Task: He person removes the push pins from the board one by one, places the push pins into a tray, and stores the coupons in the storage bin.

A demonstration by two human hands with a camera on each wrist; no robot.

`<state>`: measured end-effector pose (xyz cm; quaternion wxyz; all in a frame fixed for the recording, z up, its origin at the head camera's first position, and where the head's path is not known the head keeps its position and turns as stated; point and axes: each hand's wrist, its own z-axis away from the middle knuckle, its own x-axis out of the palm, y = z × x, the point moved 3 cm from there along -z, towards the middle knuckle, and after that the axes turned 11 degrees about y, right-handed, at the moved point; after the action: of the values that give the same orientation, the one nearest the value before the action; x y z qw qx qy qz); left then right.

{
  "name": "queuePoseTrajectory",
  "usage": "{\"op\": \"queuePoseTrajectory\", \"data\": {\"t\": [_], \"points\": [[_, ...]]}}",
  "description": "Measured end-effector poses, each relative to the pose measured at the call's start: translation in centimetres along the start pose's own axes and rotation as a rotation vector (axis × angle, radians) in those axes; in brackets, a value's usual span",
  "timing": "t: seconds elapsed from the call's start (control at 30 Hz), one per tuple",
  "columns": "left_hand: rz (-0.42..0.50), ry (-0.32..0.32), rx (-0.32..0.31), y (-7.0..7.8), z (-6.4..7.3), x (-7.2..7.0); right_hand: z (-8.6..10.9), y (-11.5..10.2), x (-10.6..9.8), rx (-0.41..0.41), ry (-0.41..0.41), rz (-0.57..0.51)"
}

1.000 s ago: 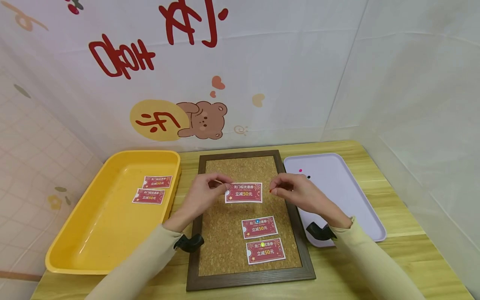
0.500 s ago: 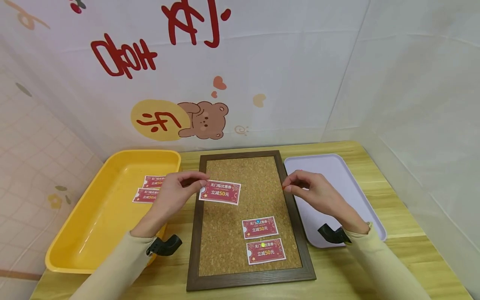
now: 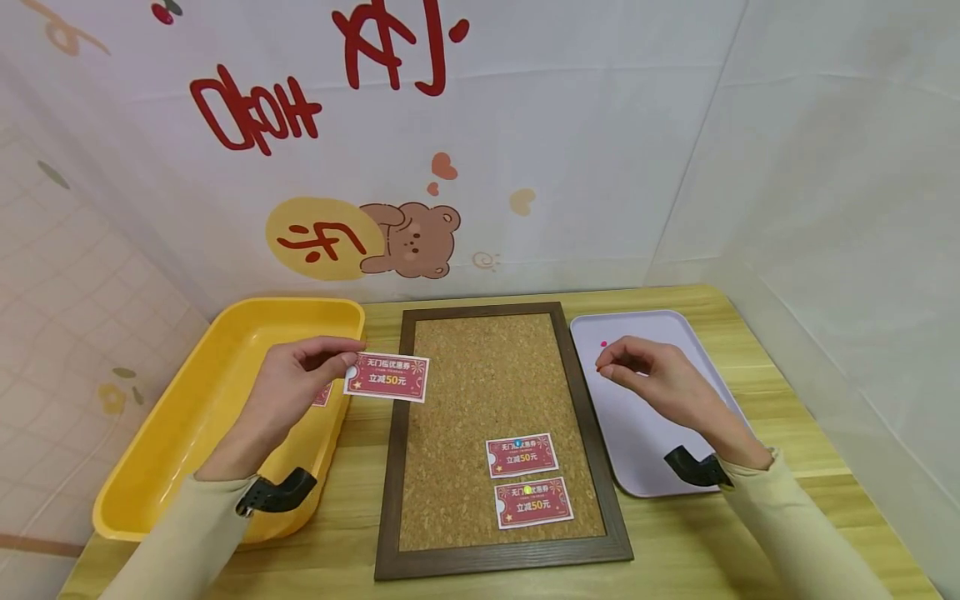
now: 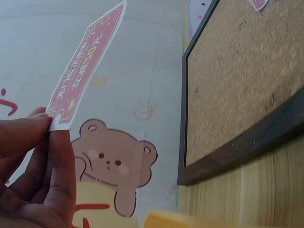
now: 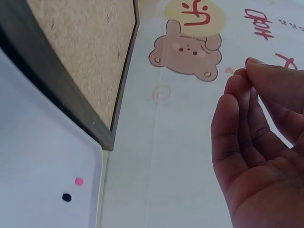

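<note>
By its left end, my left hand [image 3: 270,392] pinches a red-and-white paper coupon [image 3: 387,377] between thumb and fingers. The coupon spans from the yellow bin's right rim to the corkboard's [image 3: 450,417] left frame. In the left wrist view this coupon [image 4: 80,71] stands tilted up from the fingertips. Over the lilac tray [image 3: 637,467], my right hand [image 3: 660,379] pinches a small red push pin [image 5: 247,61], mostly hidden by the fingers. Two more coupons lie low on the corkboard: the upper coupon [image 3: 522,458] bears a blue pin [image 3: 517,443], the lower coupon [image 3: 534,507] a yellow pin [image 3: 528,490].
The yellow bin [image 3: 120,500] stands at the left; part of a coupon [image 3: 322,395] shows inside it behind my left hand. On the tray lie a pink pin [image 5: 79,181] and a black pin [image 5: 67,197]. A printed cloth wall [image 3: 570,125] rises behind the table.
My left hand has carried the coupon leftward, from above the corkboard to the yellow bin's side. The right hand has moved right, from the corkboard to over the tray, still pinching the red pin.
</note>
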<state>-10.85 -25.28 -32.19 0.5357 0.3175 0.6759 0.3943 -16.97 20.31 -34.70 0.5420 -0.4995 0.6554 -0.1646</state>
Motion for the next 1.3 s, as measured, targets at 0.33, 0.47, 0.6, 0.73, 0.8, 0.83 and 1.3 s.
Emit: {"op": "queuePoseTrajectory", "data": {"t": [0.33,0.47,0.6,0.73,0.8,0.83,1.3], "points": [[0.031,0.016,-0.036,-2.2,-0.2,-3.6,-0.1,1.4,-1.2,0.001,0.027,0.043],[0.055,0.019,-0.048,-3.2,-0.4,-4.6,-0.2,2.1,-1.6,0.013,0.039,0.048],[0.066,0.019,-0.051,-4.3,-0.5,-5.8,-0.3,2.8,-1.9,0.036,0.034,0.031],[0.129,0.005,-0.056,-5.6,-0.7,-6.8,-0.3,3.3,-2.2,0.065,0.032,0.050],[0.156,-0.003,-0.063,-6.2,-0.7,-7.3,-0.4,3.6,-2.4,0.078,0.034,0.055],[0.152,-0.005,-0.062,-6.5,-0.7,-7.4,-0.4,3.6,-2.4,0.085,0.036,0.054],[0.088,-0.090,-0.137,-9.6,-1.1,-9.6,-0.7,6.4,-2.8,0.110,0.024,0.077]]}}
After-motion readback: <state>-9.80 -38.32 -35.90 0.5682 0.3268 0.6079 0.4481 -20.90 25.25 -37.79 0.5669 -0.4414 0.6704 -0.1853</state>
